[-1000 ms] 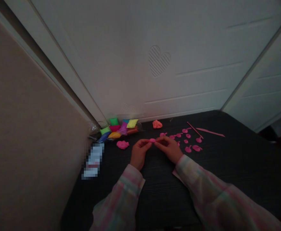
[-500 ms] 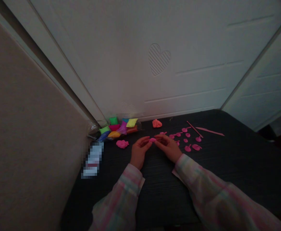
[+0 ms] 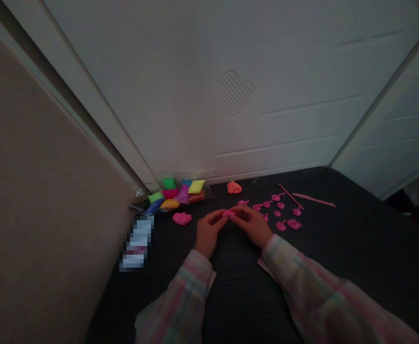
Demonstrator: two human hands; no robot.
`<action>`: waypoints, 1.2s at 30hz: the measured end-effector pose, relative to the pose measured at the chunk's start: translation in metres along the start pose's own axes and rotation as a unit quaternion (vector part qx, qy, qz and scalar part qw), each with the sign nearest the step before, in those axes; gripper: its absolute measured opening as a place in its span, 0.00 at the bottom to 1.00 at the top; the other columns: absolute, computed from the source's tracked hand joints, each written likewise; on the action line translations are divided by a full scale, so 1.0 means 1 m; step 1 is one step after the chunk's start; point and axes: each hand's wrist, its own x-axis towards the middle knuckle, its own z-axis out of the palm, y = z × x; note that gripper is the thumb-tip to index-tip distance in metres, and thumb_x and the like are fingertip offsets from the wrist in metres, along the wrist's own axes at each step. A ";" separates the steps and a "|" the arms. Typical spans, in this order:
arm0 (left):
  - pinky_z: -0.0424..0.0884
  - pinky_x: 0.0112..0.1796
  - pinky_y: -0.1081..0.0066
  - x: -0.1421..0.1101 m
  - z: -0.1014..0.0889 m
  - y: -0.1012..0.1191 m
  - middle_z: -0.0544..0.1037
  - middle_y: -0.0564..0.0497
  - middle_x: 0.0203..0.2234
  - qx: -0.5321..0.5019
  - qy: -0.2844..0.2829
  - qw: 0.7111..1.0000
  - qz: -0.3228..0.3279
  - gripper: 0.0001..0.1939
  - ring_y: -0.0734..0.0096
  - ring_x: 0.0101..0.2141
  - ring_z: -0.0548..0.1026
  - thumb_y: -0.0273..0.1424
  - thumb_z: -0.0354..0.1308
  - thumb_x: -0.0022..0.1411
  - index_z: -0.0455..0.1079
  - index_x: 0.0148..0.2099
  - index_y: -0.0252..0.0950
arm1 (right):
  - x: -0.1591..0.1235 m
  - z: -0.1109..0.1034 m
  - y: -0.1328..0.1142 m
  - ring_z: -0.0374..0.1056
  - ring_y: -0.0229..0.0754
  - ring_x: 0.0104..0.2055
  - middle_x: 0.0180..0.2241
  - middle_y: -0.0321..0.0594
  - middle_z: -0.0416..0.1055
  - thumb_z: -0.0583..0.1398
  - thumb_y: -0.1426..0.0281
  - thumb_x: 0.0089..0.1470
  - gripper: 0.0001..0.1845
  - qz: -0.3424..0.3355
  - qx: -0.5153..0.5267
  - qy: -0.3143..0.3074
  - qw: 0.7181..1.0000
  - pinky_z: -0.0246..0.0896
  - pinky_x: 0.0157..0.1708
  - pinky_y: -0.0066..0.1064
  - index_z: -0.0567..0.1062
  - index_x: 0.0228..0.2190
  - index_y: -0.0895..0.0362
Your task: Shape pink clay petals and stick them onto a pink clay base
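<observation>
Between the fingertips of both hands is a small piece of pink modelling clay [image 3: 228, 213]. My left hand [image 3: 208, 231] pinches its left side, and my right hand [image 3: 252, 225] pinches the right side. Both hands are just above or on the dark table; I cannot tell which. A larger pink clay lump [image 3: 182, 219] lies to the left of my left hand. Right of my right hand are several small flat pink clay pieces [image 3: 281, 225], some with thin stems. My right hand partly covers a few of them.
Packets of coloured clay [image 3: 169, 204] in clear plastic lie at the back left of the dark table [image 3: 238, 296]. An orange clay lump [image 3: 234, 187] sits near the white panel. Two thin pink tools [image 3: 315, 199] lie at the back right. A blurred-out item [image 3: 137, 243] is at the left edge.
The whole view has shifted slightly, so things sit a little lower. Both hands keep hold of the pink clay, with only slight finger movement.
</observation>
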 end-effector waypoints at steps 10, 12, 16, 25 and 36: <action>0.62 0.38 0.71 -0.001 0.002 0.002 0.74 0.50 0.30 -0.027 -0.004 1.000 0.002 0.11 0.71 0.33 0.70 0.29 0.58 0.41 0.69 0.33 0.35 | 0.002 -0.001 0.005 0.64 0.35 0.32 0.28 0.35 0.69 0.59 0.68 0.36 0.11 0.017 0.022 -0.001 1.000 0.58 0.34 0.30 0.68 0.29 0.56; 0.62 0.38 0.71 -0.002 0.003 0.003 0.74 0.51 0.29 -0.030 -0.002 1.000 -0.001 0.11 0.72 0.33 0.70 0.28 0.58 0.41 0.69 0.32 0.35 | 0.002 -0.001 0.004 0.64 0.35 0.31 0.28 0.35 0.68 0.59 0.68 0.36 0.11 0.021 0.025 0.000 0.999 0.58 0.34 0.30 0.68 0.28 0.56; 0.62 0.37 0.71 -0.001 0.003 0.001 0.74 0.51 0.29 -0.038 0.008 0.999 -0.011 0.10 0.72 0.32 0.70 0.29 0.58 0.41 0.69 0.31 0.35 | 0.002 -0.001 0.002 0.64 0.35 0.30 0.27 0.35 0.68 0.59 0.68 0.36 0.10 0.030 0.016 0.002 0.999 0.57 0.34 0.29 0.69 0.27 0.57; 0.62 0.37 0.72 -0.002 0.004 -0.002 0.74 0.52 0.28 -0.063 0.009 0.998 -0.013 0.10 0.73 0.31 0.69 0.28 0.58 0.41 0.69 0.31 0.34 | 0.001 -0.001 0.004 0.63 0.35 0.30 0.26 0.34 0.67 0.59 0.67 0.36 0.10 0.030 0.030 0.004 0.999 0.57 0.33 0.29 0.68 0.26 0.56; 0.62 0.37 0.72 -0.002 0.005 -0.004 0.74 0.52 0.27 -0.081 0.021 0.996 -0.016 0.09 0.73 0.31 0.69 0.28 0.59 0.40 0.69 0.29 0.34 | 0.002 0.000 0.002 0.62 0.34 0.28 0.23 0.32 0.67 0.60 0.67 0.35 0.09 0.042 0.056 0.009 0.997 0.56 0.31 0.28 0.68 0.24 0.56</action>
